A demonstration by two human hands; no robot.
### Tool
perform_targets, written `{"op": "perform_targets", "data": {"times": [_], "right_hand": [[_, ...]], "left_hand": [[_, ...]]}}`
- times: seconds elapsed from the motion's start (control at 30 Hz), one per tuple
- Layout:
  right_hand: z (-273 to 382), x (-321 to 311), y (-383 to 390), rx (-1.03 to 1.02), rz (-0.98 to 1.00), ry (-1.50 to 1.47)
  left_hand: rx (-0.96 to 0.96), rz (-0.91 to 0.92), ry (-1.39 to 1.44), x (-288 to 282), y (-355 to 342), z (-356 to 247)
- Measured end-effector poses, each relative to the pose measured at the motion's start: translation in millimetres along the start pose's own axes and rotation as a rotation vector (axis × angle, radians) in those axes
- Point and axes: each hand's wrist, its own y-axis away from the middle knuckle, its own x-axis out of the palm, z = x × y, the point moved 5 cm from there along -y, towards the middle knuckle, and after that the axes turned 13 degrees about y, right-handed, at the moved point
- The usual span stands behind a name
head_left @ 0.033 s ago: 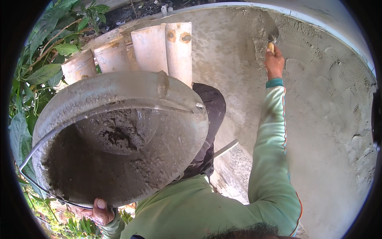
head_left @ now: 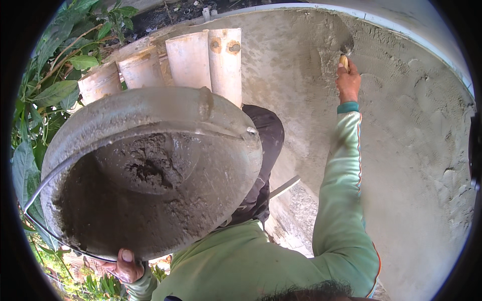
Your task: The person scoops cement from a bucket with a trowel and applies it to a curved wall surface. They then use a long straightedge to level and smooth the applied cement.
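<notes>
My left hand (head_left: 124, 266) is closed on the near rim of a grey, mortar-caked bucket (head_left: 221, 175), with the thumb over the edge. The bucket is tilted, its mouth facing me, and wet mortar (head_left: 155, 168) lies in the bottom. A wire handle (head_left: 55, 168) loops across its left side. At the far right my arm stretches out, and my right hand (head_left: 348, 85) grips the pale handle of a trowel (head_left: 344, 61). The trowel's blade is against the wet mortar on the wall (head_left: 401, 125) and is hard to tell from it.
Several pale bamboo posts (head_left: 188, 60) stand just beyond the bucket. Leafy plants (head_left: 55, 93) crowd the left side. A light strip (head_left: 391, 27) edges the wall's far side. My dark-trousered leg (head_left: 263, 135) is beside the bucket, near a thin board (head_left: 285, 186).
My right hand and the trowel have shifted very slightly to the right and nearer to me. The bucket and my left hand stay almost as they were.
</notes>
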Motion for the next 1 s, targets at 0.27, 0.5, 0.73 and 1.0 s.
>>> {"op": "perform_targets", "data": {"times": [0.27,0.5,0.73,1.0], "right_hand": [[-11.2,-42.2,54.5,-0.001,-0.086,-0.178],[-19.9,110.0,11.1,-0.212,0.036,0.118],[27.4,145.7,-1.4,-0.132,0.136,0.255],[18.5,152.7,2.9,-0.128,0.106,0.216]], "left_hand": [[-0.17,-0.046,0.243,16.7,-8.8,-28.0],[0.28,0.124,-0.27,-4.7,0.1,-23.7],[-0.007,-0.051,-0.234,-42.7,27.8,8.3],[0.142,0.062,-0.346,-40.0,20.5,-14.0]]}}
